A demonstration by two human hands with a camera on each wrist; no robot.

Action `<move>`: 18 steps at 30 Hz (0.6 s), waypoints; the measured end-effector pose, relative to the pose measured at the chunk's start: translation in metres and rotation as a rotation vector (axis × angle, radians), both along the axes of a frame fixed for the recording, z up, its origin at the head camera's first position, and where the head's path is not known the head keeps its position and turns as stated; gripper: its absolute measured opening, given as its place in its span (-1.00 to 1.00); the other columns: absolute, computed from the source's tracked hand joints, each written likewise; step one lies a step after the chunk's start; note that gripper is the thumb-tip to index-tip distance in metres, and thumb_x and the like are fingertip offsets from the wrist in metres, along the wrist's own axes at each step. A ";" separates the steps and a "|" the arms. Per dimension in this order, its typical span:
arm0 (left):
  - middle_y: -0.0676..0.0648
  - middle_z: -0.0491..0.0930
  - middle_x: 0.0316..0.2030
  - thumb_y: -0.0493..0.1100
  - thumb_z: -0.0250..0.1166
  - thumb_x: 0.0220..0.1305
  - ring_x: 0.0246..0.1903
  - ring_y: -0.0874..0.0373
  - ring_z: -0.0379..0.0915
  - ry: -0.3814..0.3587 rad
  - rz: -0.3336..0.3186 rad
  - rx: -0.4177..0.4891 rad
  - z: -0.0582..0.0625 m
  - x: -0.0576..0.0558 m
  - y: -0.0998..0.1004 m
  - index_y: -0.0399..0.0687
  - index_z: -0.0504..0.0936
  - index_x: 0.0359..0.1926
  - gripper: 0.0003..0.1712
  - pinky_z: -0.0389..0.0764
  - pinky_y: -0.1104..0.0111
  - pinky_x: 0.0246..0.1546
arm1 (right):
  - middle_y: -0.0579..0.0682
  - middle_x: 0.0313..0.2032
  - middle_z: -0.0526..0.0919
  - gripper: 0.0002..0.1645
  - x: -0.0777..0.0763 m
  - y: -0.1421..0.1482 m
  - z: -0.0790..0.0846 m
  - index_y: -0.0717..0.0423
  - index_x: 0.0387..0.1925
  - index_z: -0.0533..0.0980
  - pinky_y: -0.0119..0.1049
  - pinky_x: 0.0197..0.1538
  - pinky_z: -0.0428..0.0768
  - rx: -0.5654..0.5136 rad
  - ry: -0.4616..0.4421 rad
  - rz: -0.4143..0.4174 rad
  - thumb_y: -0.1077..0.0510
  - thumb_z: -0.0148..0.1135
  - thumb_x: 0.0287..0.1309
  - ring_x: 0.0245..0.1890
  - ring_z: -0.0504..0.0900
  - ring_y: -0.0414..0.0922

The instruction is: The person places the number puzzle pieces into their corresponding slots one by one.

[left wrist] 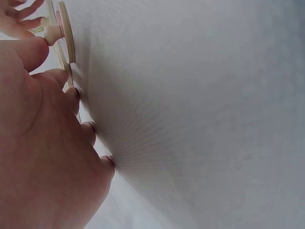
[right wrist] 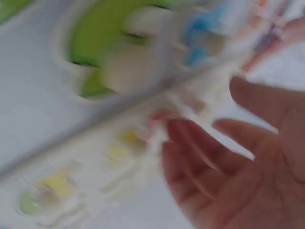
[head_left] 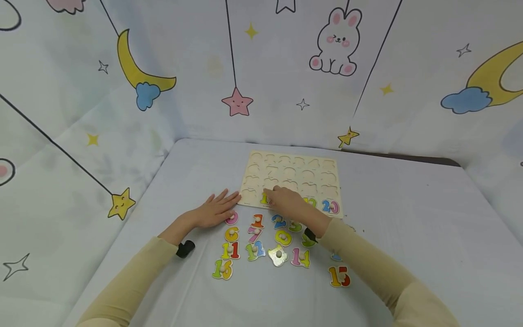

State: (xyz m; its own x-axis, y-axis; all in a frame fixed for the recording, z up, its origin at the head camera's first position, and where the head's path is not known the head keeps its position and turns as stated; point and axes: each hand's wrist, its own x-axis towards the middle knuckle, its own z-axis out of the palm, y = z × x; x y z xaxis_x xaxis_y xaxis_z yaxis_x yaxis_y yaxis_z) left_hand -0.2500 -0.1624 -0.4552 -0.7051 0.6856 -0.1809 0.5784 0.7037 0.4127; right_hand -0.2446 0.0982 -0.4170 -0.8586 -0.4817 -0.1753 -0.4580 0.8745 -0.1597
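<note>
- A white fabric backdrop (head_left: 278, 54) surrounds the scene, printed with one winking white rabbit (head_left: 339, 43), two yellow crescent moons (head_left: 130, 68) with blue clouds, and one pink star (head_left: 237, 102)
- A table under white cloth (head_left: 408, 218) fills the lower middle
- The person's two arms wear cream sleeves (head_left: 135, 272)
- One pale wooden board (head_left: 282, 168), with four rows of number-shaped recesses, lies flat on the table beyond the arms; its tiny print is too small to read
- The left hand (head_left: 214, 211) is spread palm-down on the table, fingers extended and fingertips at the board's left edge, its thumb at the pink piece
- The right hand (head_left: 288, 202) is over the board's near row, released: the blurred right wrist view shows thumb and fingers apart, fingers softly bent; fingertip contact is unclear
- Two black wrist devices (head_left: 185, 249) show, one per arm
- In the near row sit a yellow-green "1" beside a half-covered digit (head_left: 264, 199), a half-hidden green-and-yellow piece (head_left: 310, 201) and a blue-and-pink "20" (head_left: 330, 207)
- Fifteen loose painted wooden pieces show between the arms, some partly covered; readable are 1 (head_left: 257, 221), 2, 6, 7, 11, 12, 14, 15 (head_left: 339, 276) and 16
- One pale wooden knob (left wrist: 53, 34) stands on the loose pink piece (head_left: 231, 220), beside the left thumb
</note>
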 end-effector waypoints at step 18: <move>-0.14 -0.15 0.43 0.03 -0.17 0.49 0.37 -0.18 -0.45 0.009 -0.034 0.003 0.001 -0.001 0.000 -0.14 -0.07 0.46 -0.34 -0.31 -0.21 0.19 | -0.17 -0.01 0.51 -0.51 0.106 -0.075 0.004 -0.13 0.04 0.54 -0.31 -0.07 0.45 0.089 0.175 0.505 -0.18 0.30 0.08 0.00 0.45 -0.18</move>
State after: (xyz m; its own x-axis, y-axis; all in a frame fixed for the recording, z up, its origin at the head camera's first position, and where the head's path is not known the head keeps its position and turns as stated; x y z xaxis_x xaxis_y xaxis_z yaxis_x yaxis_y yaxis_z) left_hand -0.2514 -0.1622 -0.4543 -0.6828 0.7098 -0.1730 0.6056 0.6823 0.4094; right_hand -0.1382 0.0228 -0.4128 -0.5440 -0.8319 -0.1098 -0.8380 0.5452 0.0216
